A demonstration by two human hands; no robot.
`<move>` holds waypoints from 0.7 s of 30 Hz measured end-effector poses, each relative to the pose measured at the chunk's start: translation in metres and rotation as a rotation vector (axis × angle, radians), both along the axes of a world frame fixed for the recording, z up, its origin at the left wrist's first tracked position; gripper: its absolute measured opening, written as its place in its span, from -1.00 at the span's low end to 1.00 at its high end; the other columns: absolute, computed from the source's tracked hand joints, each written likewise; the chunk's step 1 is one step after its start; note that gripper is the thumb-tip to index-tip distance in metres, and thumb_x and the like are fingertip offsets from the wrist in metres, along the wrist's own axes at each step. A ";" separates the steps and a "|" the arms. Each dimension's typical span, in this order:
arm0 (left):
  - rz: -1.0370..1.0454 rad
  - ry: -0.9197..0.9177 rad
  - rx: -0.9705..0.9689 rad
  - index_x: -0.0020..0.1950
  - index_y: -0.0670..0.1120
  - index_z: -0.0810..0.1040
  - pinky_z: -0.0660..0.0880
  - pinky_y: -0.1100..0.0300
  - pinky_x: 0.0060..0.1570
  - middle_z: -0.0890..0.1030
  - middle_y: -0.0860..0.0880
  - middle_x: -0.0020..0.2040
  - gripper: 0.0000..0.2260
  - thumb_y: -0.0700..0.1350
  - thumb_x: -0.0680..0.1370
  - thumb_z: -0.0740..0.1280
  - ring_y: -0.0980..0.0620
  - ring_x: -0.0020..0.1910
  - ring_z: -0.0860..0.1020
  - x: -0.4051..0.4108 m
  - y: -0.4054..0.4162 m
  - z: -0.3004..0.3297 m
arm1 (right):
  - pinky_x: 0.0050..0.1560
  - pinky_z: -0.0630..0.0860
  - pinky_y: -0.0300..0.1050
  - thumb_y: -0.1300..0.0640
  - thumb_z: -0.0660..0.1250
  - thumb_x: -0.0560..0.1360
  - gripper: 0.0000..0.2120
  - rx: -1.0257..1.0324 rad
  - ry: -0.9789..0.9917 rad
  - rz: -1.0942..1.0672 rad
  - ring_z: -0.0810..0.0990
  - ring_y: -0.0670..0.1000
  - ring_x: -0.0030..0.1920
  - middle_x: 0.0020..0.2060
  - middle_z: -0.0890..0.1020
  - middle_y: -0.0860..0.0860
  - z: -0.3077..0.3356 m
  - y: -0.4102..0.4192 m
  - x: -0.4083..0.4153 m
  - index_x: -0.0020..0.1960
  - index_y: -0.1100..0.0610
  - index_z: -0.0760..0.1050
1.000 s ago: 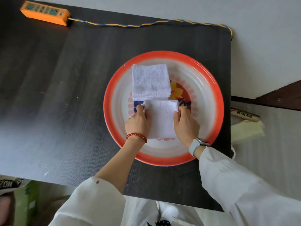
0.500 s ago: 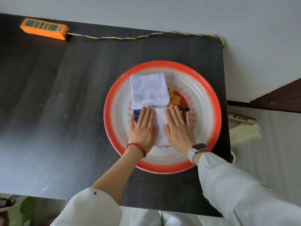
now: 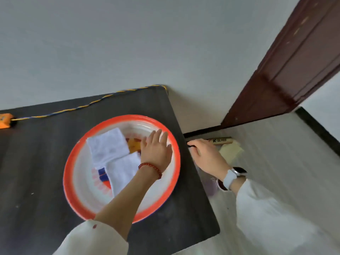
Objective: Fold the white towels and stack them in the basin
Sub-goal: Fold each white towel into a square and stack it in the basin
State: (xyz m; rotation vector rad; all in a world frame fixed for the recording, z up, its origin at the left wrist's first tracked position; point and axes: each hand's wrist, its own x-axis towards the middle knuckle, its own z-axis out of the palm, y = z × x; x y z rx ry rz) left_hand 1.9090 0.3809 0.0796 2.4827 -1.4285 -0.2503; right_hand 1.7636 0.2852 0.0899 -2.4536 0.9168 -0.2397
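Observation:
The white basin with a red rim sits on the dark table. Two folded white towels lie in it side by side: one toward the far left, the other nearer me, its end under my forearm. My left hand hovers over the basin's right side with straight fingers and holds nothing. My right hand is past the table's right edge, above the floor, fingers curled downward. Whether it holds anything is unclear.
An orange power strip and its twisted cable lie along the table's far edge. On the floor to the right are a labelled box and a cream cloth. A brown door stands beyond.
Both hands have lifted off the near folded towel. My left hand moved right over the basin, my right hand went past the table's right edge, and my view swung right.

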 end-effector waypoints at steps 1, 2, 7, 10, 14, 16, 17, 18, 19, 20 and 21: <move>-0.057 0.008 -0.031 0.44 -0.03 0.21 0.03 0.00 0.39 0.19 -0.04 0.48 -0.59 -0.02 0.59 0.09 -0.05 0.46 0.11 -0.024 -0.021 0.011 | 0.24 0.37 -0.05 0.18 0.13 0.57 -0.72 -0.002 0.002 -0.054 0.46 0.06 0.22 0.16 0.55 0.07 0.008 -0.012 -0.030 0.22 0.18 0.47; -0.122 0.012 -0.064 0.42 -0.04 0.26 0.07 0.02 0.36 0.22 -0.04 0.46 -0.61 -0.02 0.59 0.11 -0.05 0.44 0.15 -0.053 -0.041 0.022 | 0.21 0.39 -0.05 0.18 0.13 0.57 -0.72 -0.006 -0.006 -0.115 0.48 0.06 0.20 0.15 0.56 0.08 0.016 -0.023 -0.064 0.22 0.18 0.48; -0.450 0.017 -0.146 0.33 -0.06 0.38 0.24 0.05 0.22 0.40 -0.04 0.32 -0.66 -0.01 0.57 0.12 -0.09 0.28 0.35 -0.254 -0.131 0.058 | 0.10 0.45 0.06 0.21 0.16 0.55 -0.77 -0.042 -0.064 -0.485 0.54 0.17 0.10 0.06 0.59 0.18 0.048 -0.056 -0.280 0.11 0.24 0.52; -0.679 0.056 -0.143 0.36 -0.05 0.35 0.25 0.05 0.22 0.42 -0.04 0.32 -0.64 -0.01 0.58 0.12 -0.08 0.27 0.37 -0.412 -0.168 0.069 | 0.16 0.45 0.01 0.19 0.16 0.56 -0.75 -0.043 -0.080 -0.736 0.54 0.13 0.12 0.14 0.56 0.13 0.060 -0.055 -0.440 0.19 0.19 0.49; -0.958 0.097 -0.159 0.39 -0.05 0.33 0.27 0.06 0.24 0.42 -0.06 0.33 -0.63 -0.02 0.59 0.11 -0.06 0.28 0.38 -0.614 -0.193 0.087 | 0.17 0.42 -0.08 0.19 0.13 0.58 -0.73 -0.053 -0.065 -1.036 0.52 0.11 0.13 0.16 0.55 0.12 0.072 -0.031 -0.636 0.23 0.18 0.45; -1.094 0.083 -0.167 0.38 -0.05 0.34 0.30 0.07 0.22 0.43 -0.06 0.32 -0.64 -0.01 0.60 0.09 -0.05 0.26 0.40 -0.700 -0.202 0.097 | 0.09 0.40 -0.15 0.19 0.13 0.57 -0.73 -0.060 -0.066 -1.184 0.54 0.12 0.11 0.13 0.58 0.14 0.078 -0.018 -0.716 0.22 0.18 0.47; -1.157 0.083 -0.173 0.37 -0.05 0.36 0.31 0.07 0.20 0.44 -0.06 0.31 -0.64 -0.01 0.60 0.09 -0.06 0.24 0.41 -0.741 -0.206 0.102 | 0.07 0.40 -0.16 0.19 0.13 0.57 -0.73 -0.060 -0.067 -1.250 0.54 0.13 0.11 0.12 0.59 0.14 0.080 -0.012 -0.751 0.21 0.18 0.48; -1.210 0.087 -0.187 0.34 -0.06 0.38 0.33 0.07 0.18 0.46 -0.07 0.29 -0.66 -0.02 0.59 0.09 -0.06 0.22 0.43 -0.779 -0.210 0.107 | 0.07 0.41 -0.15 0.19 0.13 0.57 -0.73 -0.059 -0.066 -1.308 0.54 0.14 0.11 0.11 0.59 0.14 0.082 -0.007 -0.783 0.21 0.18 0.48; -1.256 0.095 -0.205 0.30 -0.08 0.42 0.36 0.08 0.14 0.49 -0.08 0.25 -0.68 -0.04 0.59 0.10 -0.08 0.18 0.45 -0.815 -0.213 0.111 | 0.07 0.42 -0.13 0.18 0.13 0.57 -0.73 -0.058 -0.068 -1.362 0.54 0.14 0.10 0.11 0.59 0.14 0.083 -0.004 -0.814 0.21 0.17 0.49; -1.298 0.104 -0.223 0.25 -0.10 0.46 0.39 0.08 0.09 0.52 -0.09 0.20 -0.70 -0.06 0.58 0.12 -0.09 0.14 0.47 -0.849 -0.217 0.115 | 0.07 0.43 -0.11 0.18 0.14 0.56 -0.73 -0.060 -0.071 -1.410 0.55 0.14 0.09 0.10 0.59 0.14 0.084 -0.002 -0.843 0.21 0.17 0.49; -1.338 0.114 -0.234 0.20 -0.12 0.49 0.41 0.08 0.06 0.54 -0.10 0.15 -0.72 -0.08 0.57 0.12 -0.09 0.10 0.49 -0.881 -0.221 0.117 | 0.06 0.45 -0.10 0.18 0.14 0.56 -0.73 -0.066 -0.075 -1.451 0.55 0.14 0.07 0.08 0.59 0.13 0.083 -0.002 -0.870 0.21 0.16 0.49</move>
